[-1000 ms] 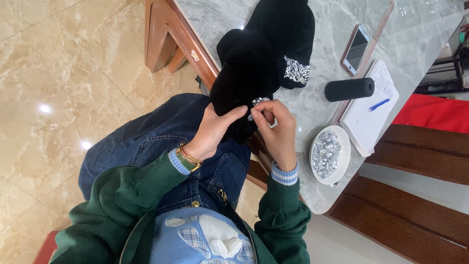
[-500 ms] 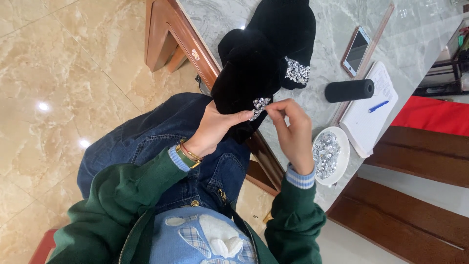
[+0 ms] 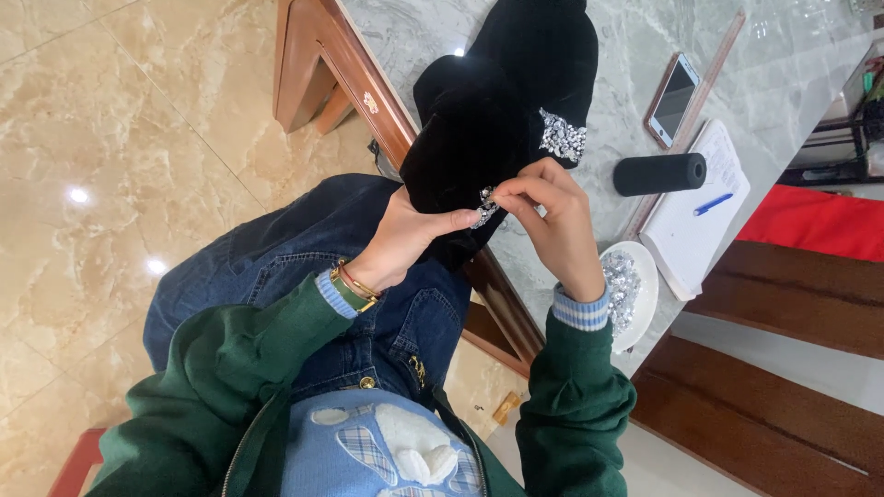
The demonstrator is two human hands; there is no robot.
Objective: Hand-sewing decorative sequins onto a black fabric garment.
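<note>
The black velvet garment (image 3: 502, 110) drapes off the near edge of the marble table (image 3: 626, 55), its lower end hanging toward the person's lap. It looks soft, limp and light, likely to sag wherever it is unsupported, so it is best gripped in a bunched fold close to the work spot. The small silver beaded patch (image 3: 483, 207) on its lower end looks delicate and easy to snag; a second beaded patch (image 3: 562, 138) sits higher up. The left hand (image 3: 405, 239) reaches from below, wrist bent upward, fingers closed around the fabric's lower end with the thumb pressed on top beside the small patch. The right hand (image 3: 552, 221) arches over from the table side, fingertips pinched together at that patch. A white dish of silver beads (image 3: 631, 290) rests at the table's near edge
</note>
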